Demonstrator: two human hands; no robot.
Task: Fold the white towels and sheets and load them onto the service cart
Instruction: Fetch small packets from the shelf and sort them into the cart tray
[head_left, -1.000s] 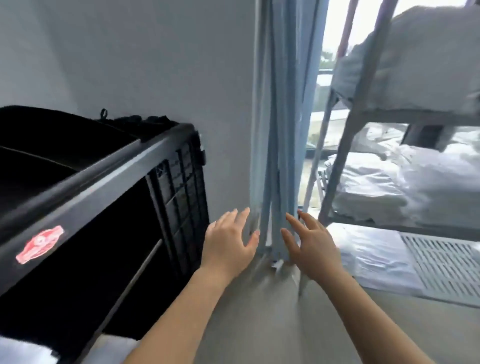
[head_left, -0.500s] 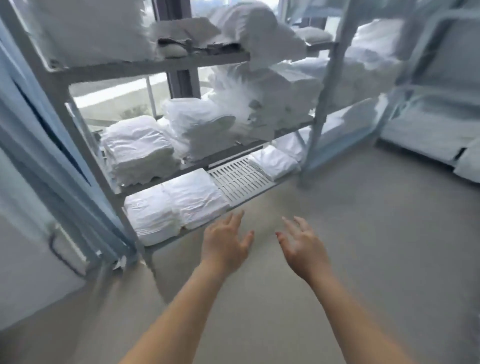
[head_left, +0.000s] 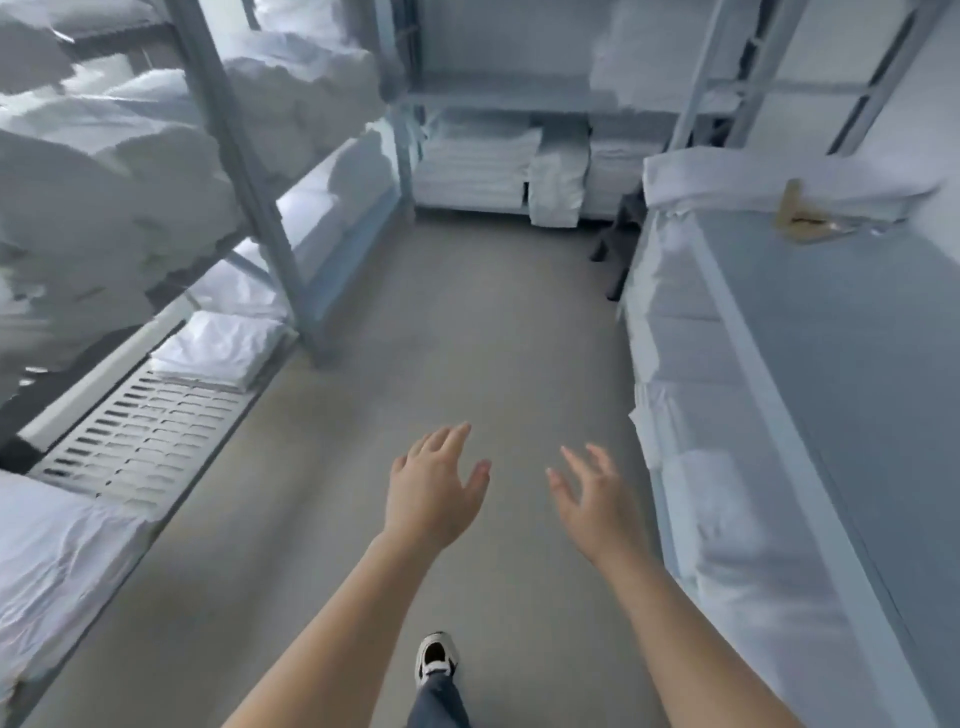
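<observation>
My left hand (head_left: 434, 491) and my right hand (head_left: 595, 501) are stretched out in front of me over the grey floor, fingers spread, holding nothing. White folded linen fills the metal shelving on the left (head_left: 93, 208), with one folded stack (head_left: 221, 348) on the lowest shelf. More folded white stacks (head_left: 478, 166) sit on the far shelf. White cloth (head_left: 727, 545) hangs down the side of the long grey table (head_left: 841, 364) on the right. The service cart is out of view.
The aisle of grey floor (head_left: 467, 322) runs between the left shelving and the right table. A slotted shelf panel (head_left: 140, 431) lies low at left. A tan object (head_left: 800, 215) lies on the table's far end. My shoe (head_left: 436, 657) shows below.
The view has swung from the black cart and blue curtain, past the left shelving, to the aisle between shelves and table. Both hands stay open and out in front.
</observation>
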